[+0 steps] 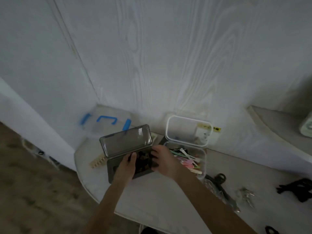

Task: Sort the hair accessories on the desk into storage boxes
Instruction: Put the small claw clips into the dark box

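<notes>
A dark grey storage box [112, 171] stands on the white desk [152, 196] with its lid [125, 141] raised, and dark hair accessories [143, 160] lie inside. My left hand [126, 166] rests on the box's front half with its fingers reaching in. My right hand [163, 160] is over the box's right side, fingers curled down onto the dark pieces; what it holds is hidden. To the right, a clear box [203, 163] with its lid [188, 130] up holds several pastel hair clips [187, 159].
A beige comb [98, 161] lies left of the grey box. A clear bin with blue latches [106, 122] sits by the wall. Black claw clips [219, 179], small metal clips [246, 194] and black ties [297, 188] lie on the desk at right. The desk's rounded edge drops to the floor at left.
</notes>
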Demonstrator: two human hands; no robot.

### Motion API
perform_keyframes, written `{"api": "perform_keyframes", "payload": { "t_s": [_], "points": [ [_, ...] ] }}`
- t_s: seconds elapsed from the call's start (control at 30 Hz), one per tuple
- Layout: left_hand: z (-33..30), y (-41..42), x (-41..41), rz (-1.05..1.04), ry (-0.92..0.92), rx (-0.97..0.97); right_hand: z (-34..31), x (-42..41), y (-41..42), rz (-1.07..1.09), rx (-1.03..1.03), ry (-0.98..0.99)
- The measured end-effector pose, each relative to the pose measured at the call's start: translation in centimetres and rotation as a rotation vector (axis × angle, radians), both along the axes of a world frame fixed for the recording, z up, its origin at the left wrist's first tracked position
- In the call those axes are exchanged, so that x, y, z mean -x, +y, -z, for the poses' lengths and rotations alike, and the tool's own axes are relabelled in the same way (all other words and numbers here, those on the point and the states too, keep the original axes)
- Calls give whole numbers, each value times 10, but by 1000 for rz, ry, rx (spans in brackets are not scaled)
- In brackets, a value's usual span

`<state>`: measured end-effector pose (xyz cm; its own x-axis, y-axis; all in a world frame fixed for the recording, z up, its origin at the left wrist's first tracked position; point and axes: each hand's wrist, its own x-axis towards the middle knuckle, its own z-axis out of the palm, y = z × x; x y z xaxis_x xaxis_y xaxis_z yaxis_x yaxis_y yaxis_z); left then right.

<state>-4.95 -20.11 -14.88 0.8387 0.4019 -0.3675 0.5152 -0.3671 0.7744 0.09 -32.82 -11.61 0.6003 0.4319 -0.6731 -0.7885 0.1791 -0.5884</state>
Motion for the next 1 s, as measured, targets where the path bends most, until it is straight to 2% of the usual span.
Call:
{"api": "perform_keyframes", "payload": {
  "t_s": [0.1, 0.2, 0.3, 0.4, 0.57, 0.67, 0.77, 0.83, 0.93, 1.0],
  "points": [
    [0, 20, 5, 81, 9, -193, 4, -2, -9, -57, 105, -66],
    [-8, 6, 3, 99, -73, -278, 16, 2, -43, -42, 75, -90],
    [-13, -37, -13, 167, -160, -207, 20, 8, -91, 6, 75, -118],
    [-14, -93, -33, 340, -228, -98, 27, 17, -144, 86, 129, -146],
    [-4, -213, -55, 671, -328, -36, 31, 53, -256, 437, 220, -99],
    [-1, -277, -55, 867, -276, -40, 34, 79, -312, 602, 321, -76],
    [13, -335, -54, 1147, -190, -148, 38, 98, -360, 730, 518, -35],
    [22, -363, -53, 1327, -133, -201, 49, 105, -385, 692, 733, -57],
    [29, -404, -59, 1592, -155, -442, 68, 114, -413, 344, 1286, -216],
    [35, -424, -63, 1682, -203, -573, 78, 113, -420, 121, 1514, -318]
  ]
}}
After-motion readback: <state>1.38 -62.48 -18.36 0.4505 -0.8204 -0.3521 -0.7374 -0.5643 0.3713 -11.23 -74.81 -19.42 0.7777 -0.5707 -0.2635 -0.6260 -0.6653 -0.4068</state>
